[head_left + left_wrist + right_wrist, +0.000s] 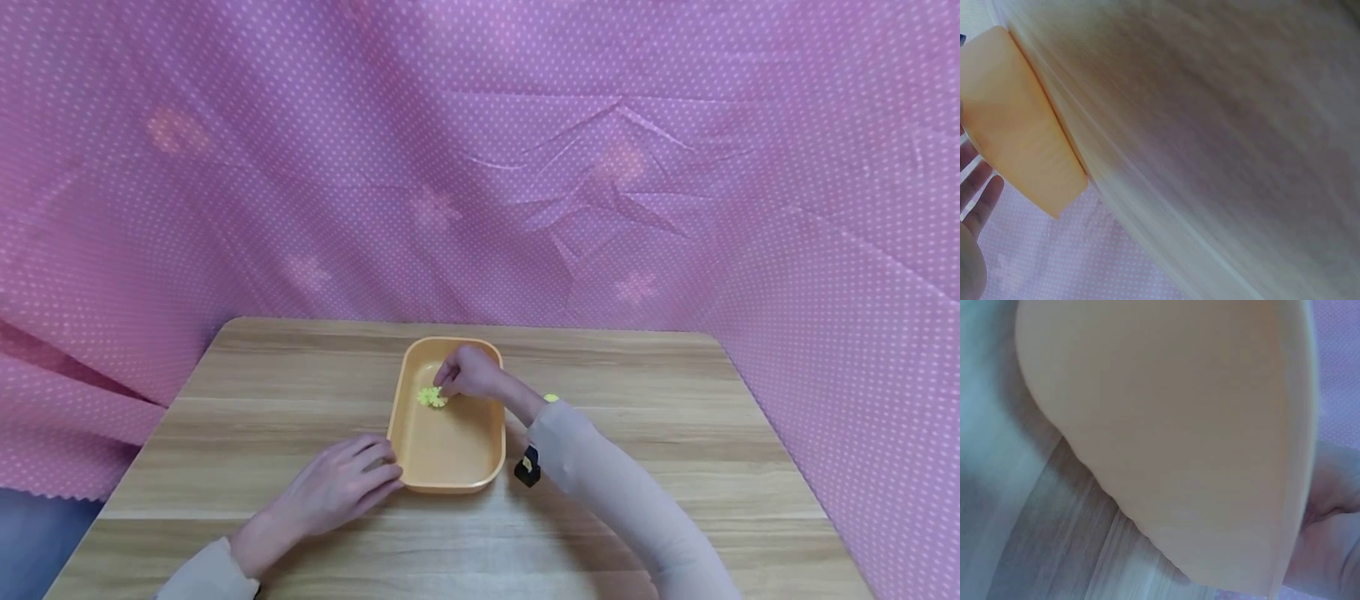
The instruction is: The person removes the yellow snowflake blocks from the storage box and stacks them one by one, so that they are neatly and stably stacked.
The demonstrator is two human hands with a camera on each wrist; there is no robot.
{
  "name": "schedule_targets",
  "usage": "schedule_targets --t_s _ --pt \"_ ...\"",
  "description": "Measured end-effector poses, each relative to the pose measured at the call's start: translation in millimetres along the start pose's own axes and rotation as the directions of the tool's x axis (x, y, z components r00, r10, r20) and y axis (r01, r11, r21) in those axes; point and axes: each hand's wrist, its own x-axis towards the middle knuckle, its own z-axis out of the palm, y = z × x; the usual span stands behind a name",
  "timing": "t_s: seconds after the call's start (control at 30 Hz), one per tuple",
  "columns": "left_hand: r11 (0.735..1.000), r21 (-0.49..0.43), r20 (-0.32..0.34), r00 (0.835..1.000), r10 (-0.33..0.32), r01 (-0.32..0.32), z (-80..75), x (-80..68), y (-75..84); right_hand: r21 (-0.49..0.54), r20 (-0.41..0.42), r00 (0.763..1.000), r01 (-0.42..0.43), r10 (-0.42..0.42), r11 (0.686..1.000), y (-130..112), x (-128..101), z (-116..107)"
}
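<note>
An orange-yellow tray (450, 454) with rounded corners stands on the table. Inside it, toward the left wall, lies a small cluster of yellow-green snowflake pieces (430, 397). My right hand (471, 372) reaches over the tray's right wall, its fingers curled and its fingertips pinching at the edge of this cluster. At the near left corner my left hand (347, 483) touches the rim with fairly straight fingers. In the left wrist view these fingers (985, 200) lie along the tray's side (1022, 125). The tray wall (1166, 444) hides most of the right hand in the right wrist view.
Another yellow-green piece (551, 397) shows beside the right sleeve, partly covered by it. A black device (528, 468) sits under the right forearm. The wood-grain table (652, 375) extends around the tray, with a pink dotted curtain (480, 208) behind and at both sides.
</note>
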Motion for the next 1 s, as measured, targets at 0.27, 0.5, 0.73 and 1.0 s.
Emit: schedule_targets --t_s 0.27,0.5,0.73,1.0 --pt "1.0 0.01 0.002 1.0 -0.003 0.003 -0.8 0.5 1.2 0.057 0.01 0.999 0.037 -0.037 0.998 -6.7 -11.5 -0.3" --pt "1.0 0.015 -0.011 1.0 0.005 -0.005 0.2 1.0 1.9 0.124 0.03 0.998 0.053 -0.058 0.991 -12.9 -22.5 -0.8" --pt "1.0 0.013 0.006 1.0 -0.007 0.007 -0.2 -0.5 2.9 0.221 0.036 0.998 0.04 -0.049 0.975 -10.4 -31.7 -2.1" --pt "1.0 0.024 0.012 1.0 -0.015 0.015 0.2 -1.7 3.8 0.292 0.006 0.999 0.032 -0.035 0.956 -9.0 -45.5 -11.3"
